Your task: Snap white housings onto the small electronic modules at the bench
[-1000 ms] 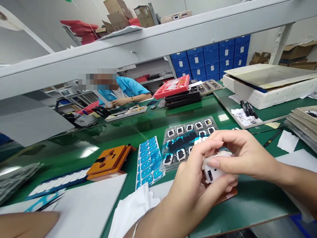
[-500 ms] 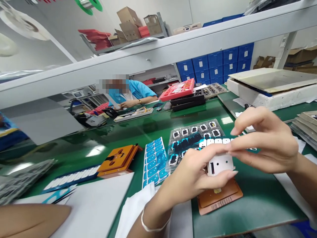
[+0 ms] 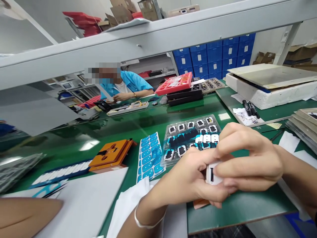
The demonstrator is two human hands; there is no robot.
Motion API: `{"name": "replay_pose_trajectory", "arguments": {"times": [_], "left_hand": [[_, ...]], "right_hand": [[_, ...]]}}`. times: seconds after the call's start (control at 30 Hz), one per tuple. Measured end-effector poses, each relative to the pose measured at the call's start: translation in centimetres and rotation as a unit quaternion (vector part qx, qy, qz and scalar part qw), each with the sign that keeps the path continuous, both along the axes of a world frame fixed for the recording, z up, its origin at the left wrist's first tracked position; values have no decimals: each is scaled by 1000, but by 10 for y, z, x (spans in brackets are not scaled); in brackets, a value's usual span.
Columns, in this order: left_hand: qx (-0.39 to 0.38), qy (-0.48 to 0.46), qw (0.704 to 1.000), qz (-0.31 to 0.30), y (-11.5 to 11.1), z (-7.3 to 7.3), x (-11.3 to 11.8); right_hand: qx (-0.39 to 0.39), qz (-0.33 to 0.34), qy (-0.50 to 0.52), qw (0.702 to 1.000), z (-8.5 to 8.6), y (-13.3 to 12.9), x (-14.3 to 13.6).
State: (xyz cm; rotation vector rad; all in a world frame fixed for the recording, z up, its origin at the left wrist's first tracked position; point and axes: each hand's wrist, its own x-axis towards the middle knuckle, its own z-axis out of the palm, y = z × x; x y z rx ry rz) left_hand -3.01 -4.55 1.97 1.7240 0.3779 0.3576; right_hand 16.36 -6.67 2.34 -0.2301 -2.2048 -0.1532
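A small white casing [image 3: 210, 176] with a dark slot in its end is held over the near edge of the green worktop. My left hand [image 3: 189, 177] grips it between thumb and fingers. My right hand [image 3: 250, 158] is closed over its other side, fingers pressed on its face, so most of the casing is hidden. Beneath the hands, only a corner of an orange fixture plate [image 3: 200, 203] shows. Just beyond lies a clear tray [image 3: 168, 133] with several white frames with black centres. White pieces with blue film [image 3: 206, 138] rest on it.
Left of the tray lies a sheet of blue stickers [image 3: 150, 155], then an orange block fixture [image 3: 111, 153]. Black markers [image 3: 250, 108] and a white foam box [image 3: 267, 94] are at right. Across the bench sits a person in a blue shirt [image 3: 136, 82]. Another forearm [image 3: 29, 211] reaches in at lower left.
My right hand has come down and left from the casing's upper edge, and its fingers now cover the casing's face. The casing has turned, showing its slotted end. The view has shifted slightly.
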Motion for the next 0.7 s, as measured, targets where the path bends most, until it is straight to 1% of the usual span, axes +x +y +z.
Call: {"name": "replay_pose_trajectory", "arguments": {"times": [0.07,0.17,0.3,0.43,0.6,0.7], "left_hand": [[0,7,1000,6,0,0,-1],[26,14,999,24,0,-1,-2],[39,4,999,22,0,-1,-3],[59,2,998,34,-1,1,-1],[94,-6,994,62,-3,0,2],[91,12,995,48,-5,0,1]], "right_hand": [[-2,0,6,1000,-1,-1,-2],[7,-14,18,1000,-3,-3,-5],[-1,-33,44,998,-7,-5,-11],[-15,-11,70,997,-13,-5,-16],[-29,-27,86,996,-15,-6,-19],[-38,-7,81,996,-13,-6,-20]]}}
